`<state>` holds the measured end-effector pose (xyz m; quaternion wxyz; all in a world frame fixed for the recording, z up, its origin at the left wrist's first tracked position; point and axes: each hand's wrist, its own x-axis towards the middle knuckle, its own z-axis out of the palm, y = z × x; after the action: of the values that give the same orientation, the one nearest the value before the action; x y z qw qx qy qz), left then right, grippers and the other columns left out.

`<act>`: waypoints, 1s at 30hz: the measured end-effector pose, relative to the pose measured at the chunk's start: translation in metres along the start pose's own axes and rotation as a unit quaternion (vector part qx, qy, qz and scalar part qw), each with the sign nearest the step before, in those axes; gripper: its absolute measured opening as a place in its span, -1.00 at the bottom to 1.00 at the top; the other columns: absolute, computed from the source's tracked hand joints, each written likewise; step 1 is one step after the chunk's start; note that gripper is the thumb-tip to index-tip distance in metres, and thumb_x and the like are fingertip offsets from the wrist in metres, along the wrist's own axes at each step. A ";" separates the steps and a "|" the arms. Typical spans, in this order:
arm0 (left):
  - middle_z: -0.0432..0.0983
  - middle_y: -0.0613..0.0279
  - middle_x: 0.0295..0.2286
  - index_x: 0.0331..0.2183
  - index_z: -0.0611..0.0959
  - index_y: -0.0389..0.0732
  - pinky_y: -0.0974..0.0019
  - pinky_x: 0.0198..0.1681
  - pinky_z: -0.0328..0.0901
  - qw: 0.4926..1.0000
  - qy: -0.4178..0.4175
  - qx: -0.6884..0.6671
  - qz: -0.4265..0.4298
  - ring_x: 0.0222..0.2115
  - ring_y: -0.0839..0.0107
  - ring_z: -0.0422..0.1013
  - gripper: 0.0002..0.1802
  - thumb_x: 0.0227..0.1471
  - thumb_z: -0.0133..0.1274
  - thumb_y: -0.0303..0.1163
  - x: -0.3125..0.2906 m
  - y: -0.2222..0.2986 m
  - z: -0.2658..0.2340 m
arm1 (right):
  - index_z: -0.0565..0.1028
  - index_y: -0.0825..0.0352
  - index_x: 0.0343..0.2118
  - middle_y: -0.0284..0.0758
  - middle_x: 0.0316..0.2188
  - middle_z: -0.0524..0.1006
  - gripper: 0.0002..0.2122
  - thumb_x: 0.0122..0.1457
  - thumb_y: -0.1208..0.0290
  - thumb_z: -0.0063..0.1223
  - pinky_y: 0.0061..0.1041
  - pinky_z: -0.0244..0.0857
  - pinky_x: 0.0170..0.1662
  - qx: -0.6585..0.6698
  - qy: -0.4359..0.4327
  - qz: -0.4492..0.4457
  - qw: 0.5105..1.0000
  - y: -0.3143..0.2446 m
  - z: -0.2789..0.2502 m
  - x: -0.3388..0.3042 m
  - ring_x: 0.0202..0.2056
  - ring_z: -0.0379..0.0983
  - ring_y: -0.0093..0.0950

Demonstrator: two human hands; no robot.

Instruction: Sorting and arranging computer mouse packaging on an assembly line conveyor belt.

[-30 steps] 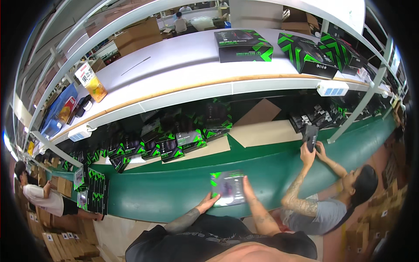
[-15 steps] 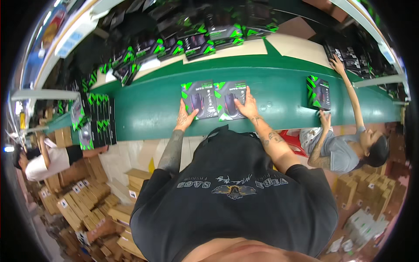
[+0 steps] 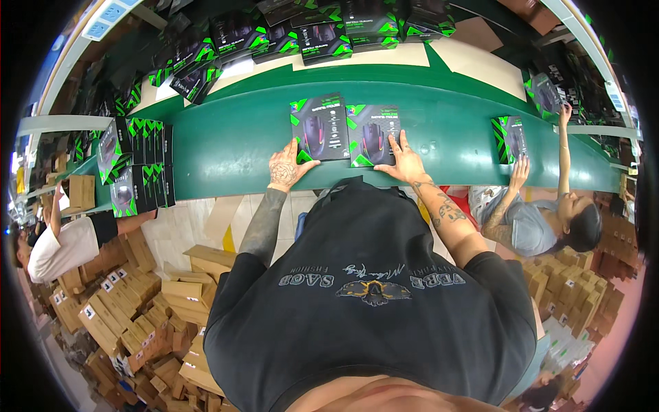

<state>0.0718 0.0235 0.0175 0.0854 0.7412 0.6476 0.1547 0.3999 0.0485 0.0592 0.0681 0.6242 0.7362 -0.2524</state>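
Two black-and-green boxed gaming mice lie side by side, face up, on the green bench before me. My left hand (image 3: 288,167) is at the lower left corner of the left mouse box (image 3: 319,129), fingers along its side and thumb stretched along the near edge. Against the lower right corner of the right mouse box (image 3: 373,136) rests my right hand (image 3: 403,159). Its fingertips lie on the box's right part, and the thumb points left along the near edge. Both hands are spread, not wrapped round the boxes.
Stacked mouse boxes (image 3: 144,165) stand at the bench's left end. More boxes (image 3: 322,41) line the shelf behind the green bench (image 3: 233,147). At right a co-worker (image 3: 528,220) touches a box (image 3: 508,139) and reaches to another (image 3: 546,96). Cartons (image 3: 137,323) cover the floor lower left.
Both boxes have slid away from me. My thumbs have come off the box faces to the near edges. The co-worker at right now has a hand on a box at the shelf.
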 end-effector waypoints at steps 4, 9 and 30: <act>0.53 0.04 -0.45 -0.25 0.55 -0.27 0.10 -0.31 0.31 0.993 0.088 -0.056 -0.050 -0.43 0.14 0.47 -0.45 -0.08 0.02 0.04 -0.015 -0.006 -0.003 | 0.15 0.29 0.12 0.03 0.15 0.04 -0.14 -0.21 -0.12 0.20 -0.29 0.24 0.00 0.074 0.126 -0.028 0.989 0.007 0.004 -0.014 0.01 0.27 -0.12; 0.54 0.10 -0.56 -0.42 0.57 -0.30 0.20 -0.48 0.31 0.902 0.105 -0.334 -0.253 -0.58 0.21 0.48 -0.55 0.00 -0.07 -0.05 -0.005 -0.015 -0.007 | 0.12 0.46 0.10 0.04 0.05 0.23 -0.20 -0.14 0.12 0.24 -0.31 0.24 0.01 0.402 0.207 0.044 0.891 -0.009 -0.021 0.002 -0.03 0.31 -0.12; 0.56 0.08 -0.48 -0.29 0.54 -0.27 0.25 -0.20 0.30 0.901 -0.165 -0.303 -0.263 -0.34 0.22 0.48 -0.49 0.05 -0.20 0.00 0.014 0.001 -0.014 | 0.39 0.45 -0.15 -0.20 -0.43 0.54 -0.66 -0.01 0.42 0.06 -0.51 0.31 -0.27 0.467 0.104 0.104 0.872 -0.009 -0.048 0.038 -0.40 0.47 -0.34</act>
<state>0.0694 0.0359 0.0321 0.4487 0.4970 0.7178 0.1908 0.3937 0.1033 0.0869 -0.2829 0.6791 0.4658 -0.4917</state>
